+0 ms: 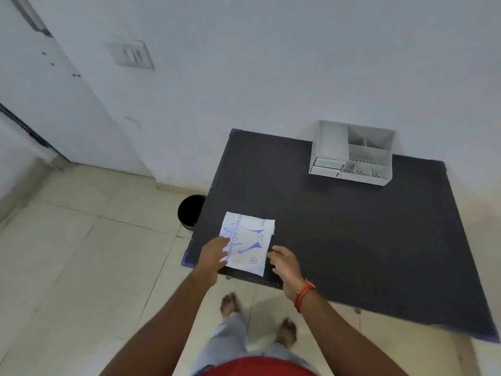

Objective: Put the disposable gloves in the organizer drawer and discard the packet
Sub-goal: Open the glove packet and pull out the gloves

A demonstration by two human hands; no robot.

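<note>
A white glove packet (pixel 248 242) with blue print lies flat near the front left corner of the dark table (pixel 339 226). My left hand (pixel 214 255) rests on the packet's left edge, fingers over it. At the packet's lower right edge is my right hand (pixel 284 263), its fingertips touching or just beside that edge; a red thread band is on that wrist. The white desk organizer (pixel 352 153), with several open compartments and small drawers at its lower left, stands at the table's far side against the wall. No loose gloves are visible.
A black round bin (pixel 191 211) stands on the tiled floor just left of the table, partly hidden by the table edge. My bare feet (pixel 257 318) are on the floor below the table's front edge. A door is at far left.
</note>
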